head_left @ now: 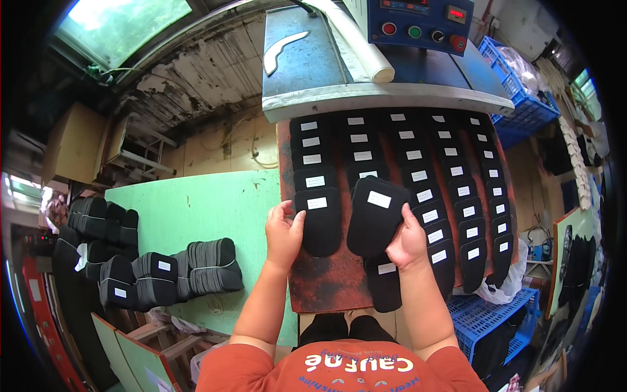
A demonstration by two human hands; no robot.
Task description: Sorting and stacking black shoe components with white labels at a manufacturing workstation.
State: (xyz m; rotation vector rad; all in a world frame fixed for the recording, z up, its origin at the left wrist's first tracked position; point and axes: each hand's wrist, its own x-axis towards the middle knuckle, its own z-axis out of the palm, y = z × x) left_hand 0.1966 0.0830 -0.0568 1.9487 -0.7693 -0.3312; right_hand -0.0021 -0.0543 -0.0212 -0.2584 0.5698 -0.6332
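Note:
My right hand (pixel 408 243) grips a black insole-shaped pad (pixel 375 225) by its right edge, thumb on top. The pad bears a white label and is tilted over the second column of similar pads. My left hand (pixel 285 230) has its thumb and fingers apart, and its thumb tip is by the left edge of the nearest pad (pixel 320 228) in the leftmost column. Overlapping labelled pads lie in several columns on a worn reddish board (pixel 326 287). Below the held pad, another pad (pixel 384 287) lies partly covered by it and my right hand.
Beyond the board stands a machine table (pixel 307 59) with a blue control box (pixel 418 29), a white roll (pixel 372 62) and a curved white piece (pixel 281 51). Bundled pads (pixel 212 264) sit on the green table (pixel 196 202) at left. Blue crates (pixel 486 333) flank the right side.

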